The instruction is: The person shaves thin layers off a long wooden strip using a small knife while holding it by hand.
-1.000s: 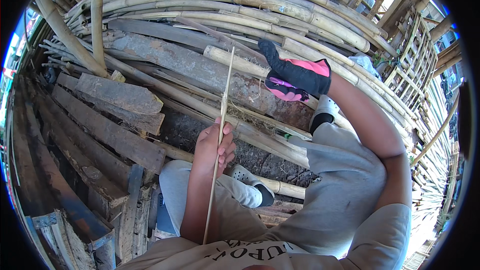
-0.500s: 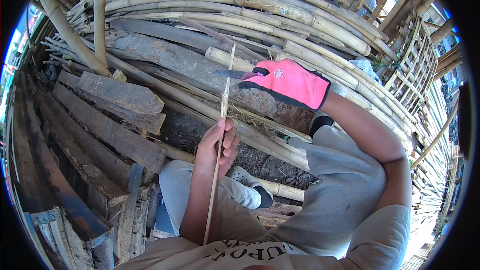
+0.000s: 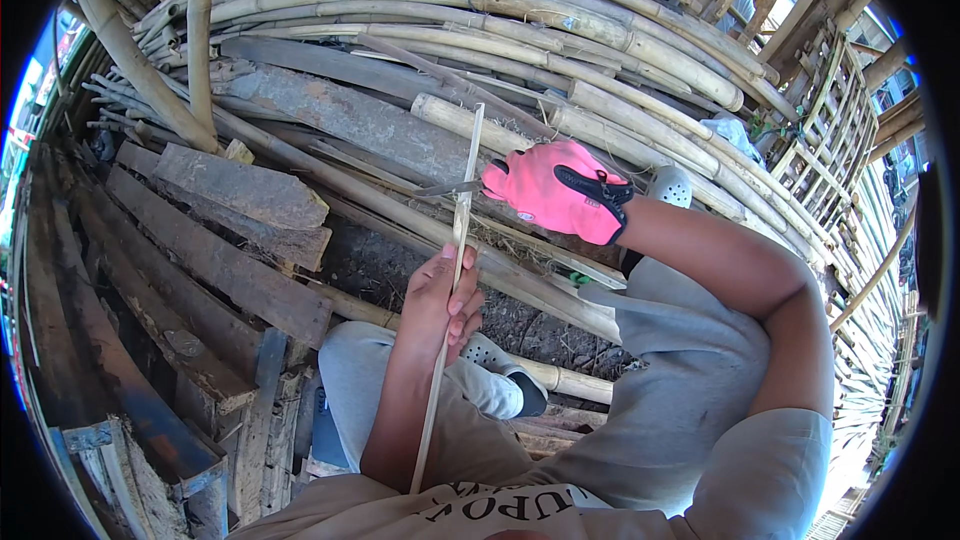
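Note:
My bare left hand [image 3: 443,302] is closed around a long, thin bamboo strip [image 3: 467,210], which runs up from my lap and tilts slightly right at its far end. A pink glove with black trim covers my right hand [image 3: 560,190], and its fingers are wrapped round a knife. The handle is mostly hidden inside the glove. The dark knife blade [image 3: 440,189] points left and lies across the strip, a short way beyond my left hand. Pale frayed wood shows on the strip near the blade.
Long bamboo poles [image 3: 560,8] lie stacked across the far side. Weathered wooden planks [image 3: 225,250] are piled at the left. An upright pole [image 3: 201,50] stands at the far left, and a woven bamboo lattice [image 3: 815,145] leans at the far right. My legs [image 3: 680,340] are folded below my hands.
My right hand has turned over and drawn nearer to me with the knife, whose blade sits lower on the strip. My left hand and the strip have shifted slightly right.

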A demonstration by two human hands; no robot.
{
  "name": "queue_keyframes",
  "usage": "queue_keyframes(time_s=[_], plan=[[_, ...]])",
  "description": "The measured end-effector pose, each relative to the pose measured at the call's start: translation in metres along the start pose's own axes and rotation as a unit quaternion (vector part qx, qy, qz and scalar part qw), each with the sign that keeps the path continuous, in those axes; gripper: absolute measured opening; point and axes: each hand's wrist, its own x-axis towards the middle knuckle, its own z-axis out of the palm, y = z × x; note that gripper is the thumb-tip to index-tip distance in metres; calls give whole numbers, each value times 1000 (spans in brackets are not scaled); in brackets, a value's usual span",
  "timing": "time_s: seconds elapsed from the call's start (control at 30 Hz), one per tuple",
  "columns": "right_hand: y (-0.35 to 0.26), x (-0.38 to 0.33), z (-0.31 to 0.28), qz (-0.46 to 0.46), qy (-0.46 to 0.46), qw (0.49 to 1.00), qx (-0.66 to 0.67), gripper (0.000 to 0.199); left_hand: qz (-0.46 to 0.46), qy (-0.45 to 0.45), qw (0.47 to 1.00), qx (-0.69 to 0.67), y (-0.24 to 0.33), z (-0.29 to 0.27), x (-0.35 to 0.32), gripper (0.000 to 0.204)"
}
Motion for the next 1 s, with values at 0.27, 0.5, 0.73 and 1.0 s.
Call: queue_keyframes(time_s=[0.27, 0.5, 0.73, 1.0], plan=[[5, 1, 19, 7, 64, 998, 27, 27, 14, 30, 998, 59, -3, -1, 5, 30], [147, -38, 59, 325, 12, 946, -8, 31, 33, -5, 993, 115, -7, 23, -19, 30], [52, -9, 27, 387, -26, 638, 665, 72, 10, 54, 988, 147, -20, -11, 14, 29], [18, -13, 12, 345, -73, 551, 756, 72, -7, 16, 979, 204, -25, -5, 17, 34]])
